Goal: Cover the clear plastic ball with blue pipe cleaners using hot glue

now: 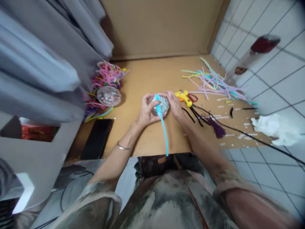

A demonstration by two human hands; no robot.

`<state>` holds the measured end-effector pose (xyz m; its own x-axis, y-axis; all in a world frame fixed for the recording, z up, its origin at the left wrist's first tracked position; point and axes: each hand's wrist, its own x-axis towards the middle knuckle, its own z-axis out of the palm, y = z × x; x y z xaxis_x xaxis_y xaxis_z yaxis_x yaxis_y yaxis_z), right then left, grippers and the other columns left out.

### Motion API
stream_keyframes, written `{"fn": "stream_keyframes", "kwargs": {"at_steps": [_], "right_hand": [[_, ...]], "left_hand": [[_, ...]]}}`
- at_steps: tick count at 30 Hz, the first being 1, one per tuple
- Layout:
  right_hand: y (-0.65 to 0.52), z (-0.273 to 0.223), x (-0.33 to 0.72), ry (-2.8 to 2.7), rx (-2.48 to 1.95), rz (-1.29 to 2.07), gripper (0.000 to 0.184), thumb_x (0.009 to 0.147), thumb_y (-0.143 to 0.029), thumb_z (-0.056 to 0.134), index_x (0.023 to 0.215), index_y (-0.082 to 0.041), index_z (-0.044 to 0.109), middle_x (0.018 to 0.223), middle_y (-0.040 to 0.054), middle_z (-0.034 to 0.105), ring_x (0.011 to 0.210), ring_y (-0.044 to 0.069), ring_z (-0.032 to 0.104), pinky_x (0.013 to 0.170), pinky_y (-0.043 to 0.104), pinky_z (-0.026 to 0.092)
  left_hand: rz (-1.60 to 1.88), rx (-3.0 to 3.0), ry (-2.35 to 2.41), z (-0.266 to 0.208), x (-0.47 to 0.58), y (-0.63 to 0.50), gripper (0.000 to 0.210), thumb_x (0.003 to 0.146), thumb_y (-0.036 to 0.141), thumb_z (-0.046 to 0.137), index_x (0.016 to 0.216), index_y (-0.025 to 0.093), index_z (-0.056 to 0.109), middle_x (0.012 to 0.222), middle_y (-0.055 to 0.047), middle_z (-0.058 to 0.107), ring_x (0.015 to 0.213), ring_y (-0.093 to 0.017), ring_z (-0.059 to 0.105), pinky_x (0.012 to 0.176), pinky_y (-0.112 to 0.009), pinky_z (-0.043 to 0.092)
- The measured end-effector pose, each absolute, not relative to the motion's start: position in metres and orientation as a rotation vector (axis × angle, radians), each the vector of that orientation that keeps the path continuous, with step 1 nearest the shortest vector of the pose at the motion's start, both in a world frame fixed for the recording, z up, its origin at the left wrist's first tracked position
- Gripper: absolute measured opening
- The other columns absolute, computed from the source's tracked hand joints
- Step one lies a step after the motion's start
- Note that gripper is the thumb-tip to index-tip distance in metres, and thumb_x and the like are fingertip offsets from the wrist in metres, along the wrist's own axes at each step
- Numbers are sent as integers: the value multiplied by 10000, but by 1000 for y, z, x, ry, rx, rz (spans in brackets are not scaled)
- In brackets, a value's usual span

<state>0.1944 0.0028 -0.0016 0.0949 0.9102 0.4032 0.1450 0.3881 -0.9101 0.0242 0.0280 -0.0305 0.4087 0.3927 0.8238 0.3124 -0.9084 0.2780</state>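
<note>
ball (165,106): round, pale and flecked, cupped between left hand (145,110) and right hand (175,105) | blue strip (164,130): bright, bunched across ball under left thumb, long tail trailing to worktop's (143,76) near edge

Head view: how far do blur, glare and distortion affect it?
Head view: fine texture on the held ball is soft; head view: the red-topped container looks stretched outward, likely lens distortion; head view: highlights on the clear ball at left obscure some detail.
</note>
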Motion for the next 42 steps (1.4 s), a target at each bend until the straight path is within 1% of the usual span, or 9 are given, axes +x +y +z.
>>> {"fn": "stream_keyframes", "kwargs": {"at_steps": [6, 11, 14, 18, 21, 24, 30, 36, 42], "right_hand": [[13, -4, 191, -1384, -1005, 783, 786, 867, -819, 247, 1005, -183, 687, 1095, 81, 661, 1079, 197, 609, 1049, 390, 468], [4, 1, 188, -1461, -1013, 679, 705, 905, -768, 273, 931, -220, 716, 1113, 69, 623, 1174, 224, 577, 1097, 405, 434], [-5, 7, 187, -1470, -988, 640, 690, 913, -748, 292, 898, -217, 732, 1158, 75, 599, 1178, 239, 581, 1075, 416, 458], [1, 7, 185, -1397, -1006, 682, 706, 937, -724, 231, 945, -212, 717, 1161, 83, 612, 1231, 254, 558, 1052, 428, 471], [18, 3, 184, -1378, -1059, 728, 712, 922, -740, 267, 970, -180, 704, 1088, 94, 647, 1197, 252, 579, 1055, 432, 462], [27, -1, 182, -1396, -1085, 731, 721, 902, -761, 298, 936, -171, 711, 1055, 95, 654, 1145, 241, 603, 1055, 429, 454], [24, 0, 175, -1385, -1088, 656, 750, 871, -802, 300, 892, -192, 737, 1090, 91, 634, 1119, 237, 606, 1064, 447, 441], [20, 2, 173, -1382, -1105, 653, 752, 858, -819, 290, 905, -212, 733, 1111, 71, 633, 1096, 205, 612, 1039, 405, 456], [9, 7, 173, -1400, -1075, 652, 725, 887, -781, 298, 923, -197, 726, 1159, 90, 620, 1091, 203, 609, 1008, 381, 472]], "left_hand": [[1536, 2581, 567, -30, 21, 36, 746, 628, 735, 747, 1199, 313, 519, 1253, -62, 348, 1195, -291, 474, 1016, -542, 478], [1582, 2580, 523, -28, 19, 33, 717, 633, 698, 772, 1169, 287, 532, 1245, -63, 364, 1176, -272, 491, 986, -509, 512], [1570, 2538, 570, -31, 19, 33, 667, 654, 684, 767, 1145, 295, 538, 1267, -58, 382, 1205, -272, 494, 990, -509, 515], [1529, 2502, 595, -31, 20, 32, 674, 666, 694, 755, 1138, 267, 535, 1287, -71, 397, 1244, -279, 484, 1026, -515, 495], [1553, 2484, 554, -28, 19, 30, 676, 667, 710, 741, 1135, 269, 533, 1285, -67, 392, 1240, -273, 485, 1030, -511, 491], [1570, 2459, 561, -25, 17, 30, 676, 668, 685, 759, 1129, 243, 537, 1267, -75, 409, 1212, -261, 498, 1042, -514, 473], [1560, 2394, 659, -24, 16, 31, 684, 649, 655, 788, 1113, 213, 548, 1258, -103, 441, 1240, -290, 492, 1062, -514, 459], [1565, 2373, 641, -25, 17, 32, 665, 652, 635, 795, 1114, 221, 556, 1248, -106, 441, 1225, -293, 498, 1057, -530, 461], [1552, 2357, 566, -24, 18, 30, 677, 624, 609, 828, 1115, 231, 557, 1260, -91, 410, 1216, -275, 488, 1075, -507, 442]]}}
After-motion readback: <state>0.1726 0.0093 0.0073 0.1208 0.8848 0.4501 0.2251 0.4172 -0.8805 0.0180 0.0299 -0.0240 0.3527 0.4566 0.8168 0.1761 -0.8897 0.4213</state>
